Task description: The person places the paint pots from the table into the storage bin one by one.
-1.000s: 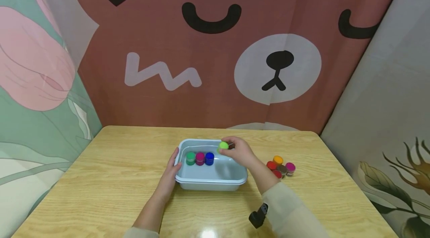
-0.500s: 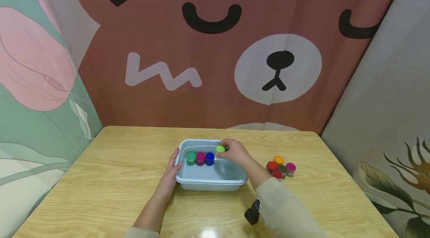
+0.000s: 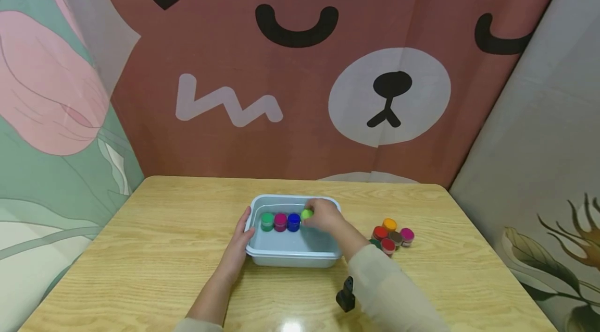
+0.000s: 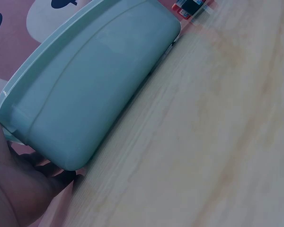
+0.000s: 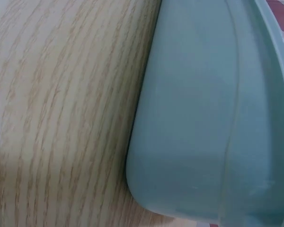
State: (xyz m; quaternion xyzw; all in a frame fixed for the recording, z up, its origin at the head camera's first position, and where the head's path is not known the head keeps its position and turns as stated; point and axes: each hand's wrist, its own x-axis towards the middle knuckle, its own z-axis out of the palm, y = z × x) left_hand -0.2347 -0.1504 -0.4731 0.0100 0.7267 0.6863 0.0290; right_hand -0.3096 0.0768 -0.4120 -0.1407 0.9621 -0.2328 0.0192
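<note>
In the head view, my left hand (image 3: 238, 243) grips the left end of a pale blue plastic tub (image 3: 295, 260), thumb over the rim. The left wrist view has fingers (image 4: 49, 165) against the tub's end. Inside the tub, my right hand (image 3: 325, 216) pinches a small pot with a lime-green lid (image 3: 307, 214). That pot is at the right end of a row with a green pot (image 3: 267, 221), a magenta pot (image 3: 280, 222) and a blue pot (image 3: 294, 222). The right wrist view has only the tub's outer wall (image 5: 194, 118) and the table, no hand.
Right of the tub, several more small pots cluster on the wooden table (image 3: 450, 274), among them an orange one (image 3: 389, 224), a brown one (image 3: 396, 238) and a magenta one (image 3: 407, 236). A black device (image 3: 346, 295) is at the right sleeve. A printed curtain (image 3: 300, 155) hangs behind.
My right hand has lowered the lime-green pot into the tub and moved it slightly left, beside the blue pot. My left hand stays on the tub's end.
</note>
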